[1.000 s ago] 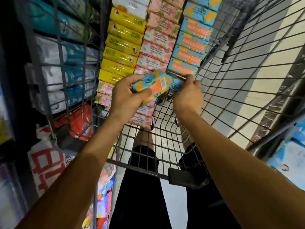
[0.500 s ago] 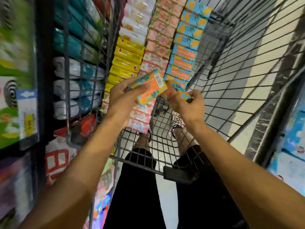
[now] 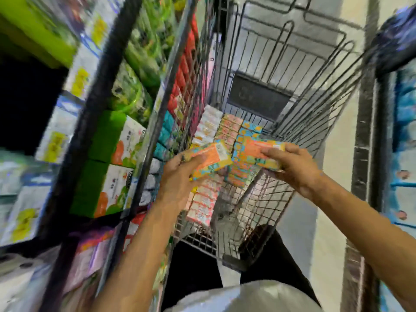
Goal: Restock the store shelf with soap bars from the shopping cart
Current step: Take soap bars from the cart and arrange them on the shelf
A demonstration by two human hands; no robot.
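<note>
My left hand [image 3: 180, 174] grips an orange, blue and yellow soap bar box [image 3: 211, 159] above the wire shopping cart [image 3: 292, 91]. My right hand [image 3: 292, 167] holds a second box of the same kind [image 3: 258, 152] just to its right. Both boxes are lifted clear of the stock. Below them, rows of soap bars [image 3: 227, 131] in pink, white and blue-orange packs lie along the cart's left side. The store shelf [image 3: 108, 140] stands left of the cart, blurred.
Green and white boxes [image 3: 112, 163] fill the shelf next to the cart. A dark upright post [image 3: 94, 122] of the shelving runs diagonally between. Pale floor [image 3: 333, 154] lies right of the cart, with blue packs [image 3: 405, 131] on a rack at far right. My dark trousers show below.
Both hands have lifted their soap boxes up out of the cart. The view has swung up and left, so the shelf now fills the left side, and the picture is blurred.
</note>
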